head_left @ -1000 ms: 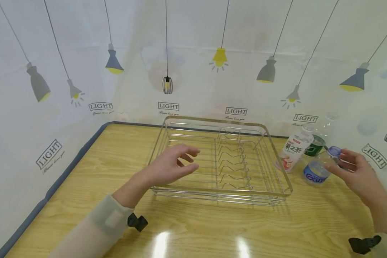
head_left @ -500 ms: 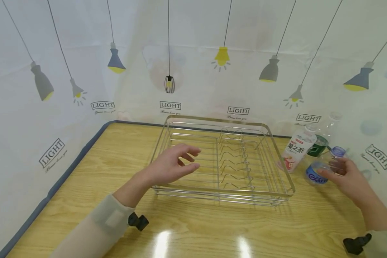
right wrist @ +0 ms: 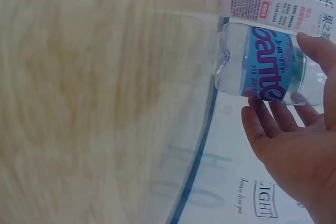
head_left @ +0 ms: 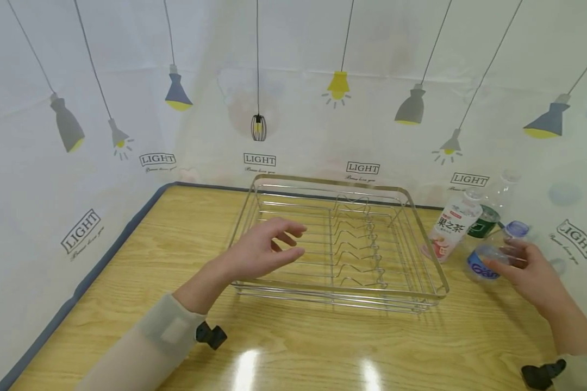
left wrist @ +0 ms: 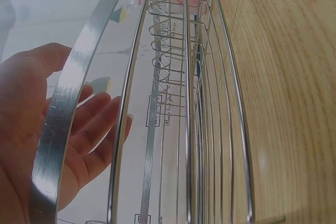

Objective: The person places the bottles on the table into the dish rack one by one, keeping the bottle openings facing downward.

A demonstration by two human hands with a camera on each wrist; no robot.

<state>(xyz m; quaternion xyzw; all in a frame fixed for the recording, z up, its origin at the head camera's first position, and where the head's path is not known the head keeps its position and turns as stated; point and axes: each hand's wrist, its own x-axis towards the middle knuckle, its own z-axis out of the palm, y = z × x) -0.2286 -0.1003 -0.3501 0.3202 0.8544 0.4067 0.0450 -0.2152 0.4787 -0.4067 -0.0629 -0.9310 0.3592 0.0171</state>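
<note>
A clear water bottle with a blue label [head_left: 484,266] stands at the table's right side. My right hand [head_left: 533,274] is around it, thumb across the near side and fingers behind, as the right wrist view also shows on the bottle [right wrist: 270,64]. Close by stand a pink-and-white drink bottle [head_left: 452,225] and a clear bottle with a green label [head_left: 484,221]. Over the front left of a wire dish rack [head_left: 342,290], my left hand [head_left: 259,250] hangs with loosely bent fingers and holds nothing. In the left wrist view the rack's bars cross before that hand [left wrist: 31,124].
The wooden table [head_left: 293,347] has a blue edge along its back and left. A white sheet printed with lamps [head_left: 298,130] rises behind it. The rack's middle carries a row of bent wire dividers [head_left: 357,252].
My right hand has slid forward and lower along the water bottle, its thumb now across the near side. The left hand stays over the rack. The head view has shifted slightly.
</note>
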